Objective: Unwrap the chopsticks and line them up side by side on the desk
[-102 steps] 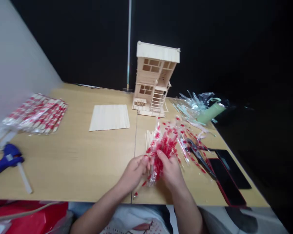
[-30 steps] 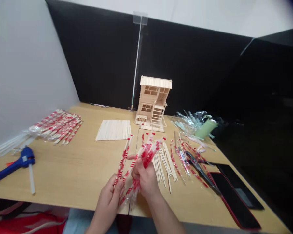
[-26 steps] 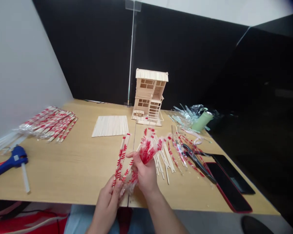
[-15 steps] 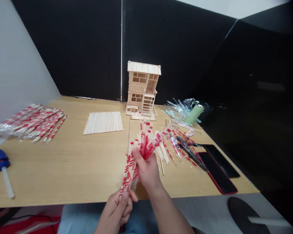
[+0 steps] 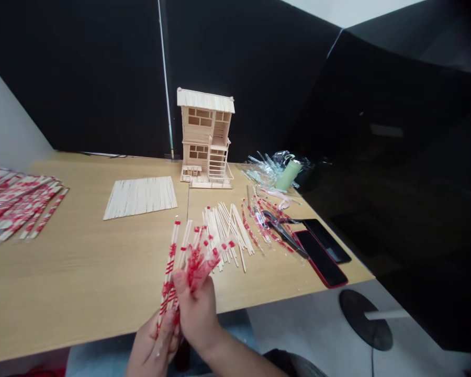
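Black panels [image 5: 239, 57], pale table [image 5: 74, 262], grey floor [image 5: 286, 319], red-printed sticks [image 5: 167, 280] held

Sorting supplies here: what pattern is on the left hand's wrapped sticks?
The wrapped sticks have red patches and slanted stripes; head view.

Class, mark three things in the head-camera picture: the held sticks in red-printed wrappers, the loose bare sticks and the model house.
Held wrapped sticks [image 5: 167, 283]: head view, on the leftmost stick's wrapper.
Loose bare sticks [image 5: 224, 225]: head view, mid-pile.
Model house [image 5: 197, 135]: head view, front wall between upper and lower windows.
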`<state>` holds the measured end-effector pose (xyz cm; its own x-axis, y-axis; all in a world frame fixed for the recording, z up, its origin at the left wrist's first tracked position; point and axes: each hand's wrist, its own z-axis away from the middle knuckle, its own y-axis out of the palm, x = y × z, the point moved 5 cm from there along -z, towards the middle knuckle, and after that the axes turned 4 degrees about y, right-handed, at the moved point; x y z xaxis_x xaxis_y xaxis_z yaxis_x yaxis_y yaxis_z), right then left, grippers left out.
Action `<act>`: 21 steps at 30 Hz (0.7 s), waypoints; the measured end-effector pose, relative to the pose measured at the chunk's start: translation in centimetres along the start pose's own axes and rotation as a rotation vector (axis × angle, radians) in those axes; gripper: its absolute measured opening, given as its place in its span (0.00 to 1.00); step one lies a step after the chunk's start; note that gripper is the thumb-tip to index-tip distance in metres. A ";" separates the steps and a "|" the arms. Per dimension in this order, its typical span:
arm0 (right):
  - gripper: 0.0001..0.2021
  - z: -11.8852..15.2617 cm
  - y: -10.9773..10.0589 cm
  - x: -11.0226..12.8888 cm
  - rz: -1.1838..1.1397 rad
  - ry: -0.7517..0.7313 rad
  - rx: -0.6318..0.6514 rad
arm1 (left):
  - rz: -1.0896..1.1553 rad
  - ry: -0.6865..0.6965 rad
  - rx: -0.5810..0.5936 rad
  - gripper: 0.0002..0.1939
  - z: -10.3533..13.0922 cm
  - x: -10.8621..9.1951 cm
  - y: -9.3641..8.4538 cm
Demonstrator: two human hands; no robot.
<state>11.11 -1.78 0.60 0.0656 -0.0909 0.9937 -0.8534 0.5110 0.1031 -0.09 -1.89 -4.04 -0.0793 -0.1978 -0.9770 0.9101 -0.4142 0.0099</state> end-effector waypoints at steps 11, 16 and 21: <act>0.21 -4.2 -2.5 4.4 -0.191 0.006 0.095 | 0.069 -0.038 0.192 0.38 1.3 0.2 2.6; 0.21 -2.7 -1.3 4.1 -0.189 -0.002 0.099 | 0.021 -0.008 0.119 0.38 1.6 -0.7 2.0; 0.24 0.2 0.2 2.1 -0.141 0.083 0.157 | -0.039 -0.007 0.065 0.39 1.6 -1.1 1.0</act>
<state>11.01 -2.02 2.70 0.2264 -0.0783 0.9709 -0.9024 0.3583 0.2393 0.28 -3.50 -2.59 -0.1173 -0.1861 -0.9755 0.8781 -0.4782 -0.0143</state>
